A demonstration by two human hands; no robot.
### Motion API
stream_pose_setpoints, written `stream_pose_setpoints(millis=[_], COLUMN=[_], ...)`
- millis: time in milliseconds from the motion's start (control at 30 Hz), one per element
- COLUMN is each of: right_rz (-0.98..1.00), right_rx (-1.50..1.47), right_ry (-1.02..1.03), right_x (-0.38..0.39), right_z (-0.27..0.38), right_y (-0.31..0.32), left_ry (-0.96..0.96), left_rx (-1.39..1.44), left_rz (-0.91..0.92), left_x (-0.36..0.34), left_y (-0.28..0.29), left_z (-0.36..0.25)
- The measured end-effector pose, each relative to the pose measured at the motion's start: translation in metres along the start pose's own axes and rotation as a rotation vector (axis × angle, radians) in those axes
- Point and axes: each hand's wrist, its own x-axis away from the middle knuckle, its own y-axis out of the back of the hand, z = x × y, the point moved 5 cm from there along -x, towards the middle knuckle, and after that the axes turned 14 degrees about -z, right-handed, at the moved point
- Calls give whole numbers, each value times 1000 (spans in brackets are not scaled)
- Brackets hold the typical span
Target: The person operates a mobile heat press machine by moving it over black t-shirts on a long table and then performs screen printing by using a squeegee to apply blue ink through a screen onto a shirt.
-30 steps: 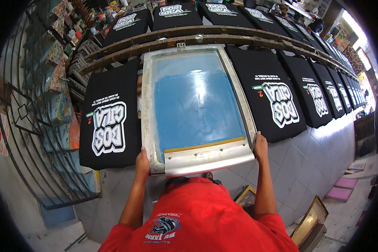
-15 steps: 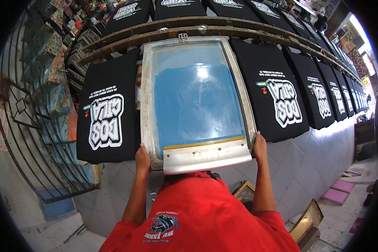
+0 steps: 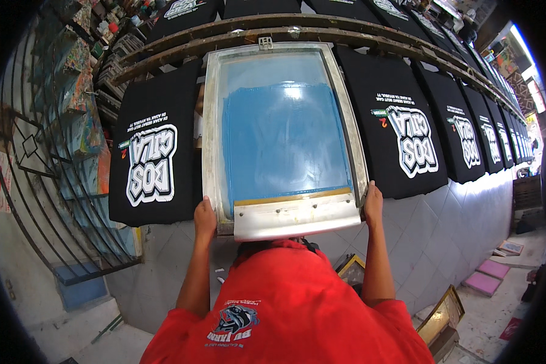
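Note:
A silk-screen printing frame [image 3: 212,139] lies over the board between two black T-shirts, its mesh [image 3: 285,139] largely blue. Across its near end rests a wide squeegee [image 3: 296,218] with a pale metal holder and a yellowish blade edge. My left hand [image 3: 205,219] is closed round the near left corner of the frame. On the opposite side, my right hand [image 3: 374,201] grips the frame's right rail close to its near corner. Neither hand touches the squeegee. What lies beneath the frame is mostly hidden.
Black T-shirts with white prints lie at left [image 3: 155,145] and right [image 3: 397,127], in a row running off right. Wooden rails [image 3: 236,37] pass behind the frame. A curved metal grille [image 3: 60,200] stands at left. Another screen frame [image 3: 441,318] leans on the floor at right.
The whole scene sits slightly higher in the picture, as the view has shifted. Both hands keep their hold on the frame, and the squeegee stays at its near end.

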Motion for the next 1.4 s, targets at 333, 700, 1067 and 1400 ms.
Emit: stream_pose_setpoints(millis=[333, 700, 1067, 1400], right_rz=[139, 415, 735, 486], right_rx=[246, 500, 691, 617], right_ry=[839, 1070, 876, 909], right_x=[95, 106, 35, 50], right_z=[122, 116, 196, 177], right_y=[35, 19, -26, -21], left_ry=[-30, -289, -345, -341], left_rx=[-62, -8, 7, -24], left_rz=[82, -205, -234, -220], left_x=[21, 29, 31, 33], left_y=[36, 26, 28, 29], left_z=[-21, -25, -30, -28])
